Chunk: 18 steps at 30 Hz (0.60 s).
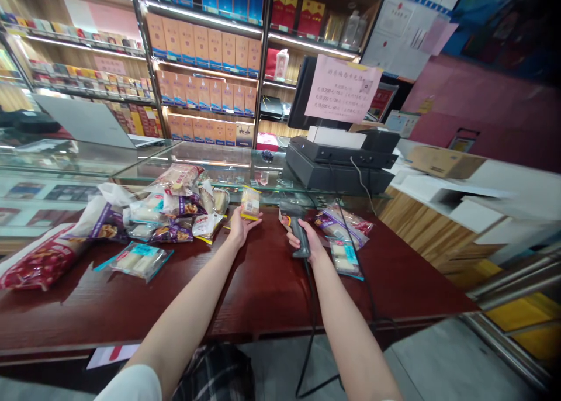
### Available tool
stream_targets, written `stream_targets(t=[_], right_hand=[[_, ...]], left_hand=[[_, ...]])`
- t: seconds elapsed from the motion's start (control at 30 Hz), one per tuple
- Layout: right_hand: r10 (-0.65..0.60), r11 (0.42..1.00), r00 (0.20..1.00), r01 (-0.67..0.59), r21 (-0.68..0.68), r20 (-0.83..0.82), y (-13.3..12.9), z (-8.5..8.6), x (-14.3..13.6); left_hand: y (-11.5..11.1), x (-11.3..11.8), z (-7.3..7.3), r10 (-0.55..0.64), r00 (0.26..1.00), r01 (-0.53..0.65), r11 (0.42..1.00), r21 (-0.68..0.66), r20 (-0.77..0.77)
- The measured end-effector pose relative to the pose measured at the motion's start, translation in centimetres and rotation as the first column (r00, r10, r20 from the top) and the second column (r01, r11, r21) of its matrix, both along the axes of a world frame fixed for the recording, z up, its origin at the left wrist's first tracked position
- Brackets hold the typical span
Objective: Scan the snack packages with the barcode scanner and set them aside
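In my left hand [239, 228] I hold a small wrapped snack pack [250, 203] with yellow edges, a pale label facing me. My right hand [309, 241] is wrapped round the dark grip of a barcode scanner [300, 232], its head level with the pack and a gap between them. From the scanner a black cable runs down past the table edge. Left of my left hand lies a heap of packaged snacks [179, 205]. A blue-edged pack [139, 261] lies in front of the heap. Beyond my right hand are a purple packet [340, 224] and another blue-edged pack [345, 258].
A cash drawer [337, 173] and a monitor with a pink handwritten sign [344, 89] stand behind on the glass counter [210, 155]. A laptop [90, 120] sits at the left. A large red bag [41, 263] lies on the dark red table [210, 296]. Shelves of boxes line the back.
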State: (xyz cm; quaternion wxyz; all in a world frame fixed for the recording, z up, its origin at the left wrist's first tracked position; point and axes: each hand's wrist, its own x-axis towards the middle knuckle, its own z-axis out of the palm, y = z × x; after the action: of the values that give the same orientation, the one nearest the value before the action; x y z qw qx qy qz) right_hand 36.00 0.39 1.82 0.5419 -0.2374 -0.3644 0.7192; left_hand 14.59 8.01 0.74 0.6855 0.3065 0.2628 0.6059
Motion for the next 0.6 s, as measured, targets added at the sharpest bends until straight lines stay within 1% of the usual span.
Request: stream_targets(t=[0.13, 0.4, 0.6], right_hand=[[-0.009, 1.000, 1.000, 0.009, -0.001, 0.027, -0.09, 0.02, -0.06], [-0.013, 1.000, 0.999, 0.014, -0.009, 0.037, 0.16, -0.46, 0.12], [0.000, 1.000, 0.998, 0.000, 0.009, 0.057, 0.32, -0.52, 0.11]], left_hand=[[0.08, 0.08, -0.23, -0.001, 1.000, 0.001, 1.000, -0.013, -0.020], [-0.05, -0.16, -0.17, -0.003, 1.000, 0.003, 1.000, 0.011, 0.004], [0.21, 0.18, -0.30, 0.039, 0.999, -0.038, 0.999, 0.029, -0.032]])
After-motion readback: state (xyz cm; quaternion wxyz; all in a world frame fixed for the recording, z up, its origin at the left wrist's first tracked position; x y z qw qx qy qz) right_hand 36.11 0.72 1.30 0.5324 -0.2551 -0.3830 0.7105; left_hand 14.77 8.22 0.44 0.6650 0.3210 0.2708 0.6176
